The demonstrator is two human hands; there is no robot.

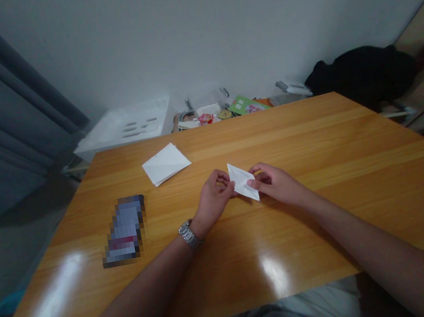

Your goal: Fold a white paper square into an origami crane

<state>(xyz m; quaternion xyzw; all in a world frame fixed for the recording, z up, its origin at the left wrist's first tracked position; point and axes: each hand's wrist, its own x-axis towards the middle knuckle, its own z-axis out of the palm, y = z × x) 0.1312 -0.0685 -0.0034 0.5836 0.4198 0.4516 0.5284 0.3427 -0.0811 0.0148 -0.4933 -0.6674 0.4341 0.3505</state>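
A small folded piece of white paper (242, 180) is held just above the middle of the wooden table (319, 161). My left hand (213, 197) pinches its left side with curled fingers; a metal watch sits on that wrist. My right hand (276, 182) pinches the paper's right lower corner between thumb and fingers. Both hands are closed on the paper.
A stack of white paper sheets (166, 163) lies farther back on the left. A blurred flat object (124, 230) lies at the table's left. Behind the table are a white box (126, 125), small clutter (224, 110) and a black bag (361, 72). Curtains hang at left.
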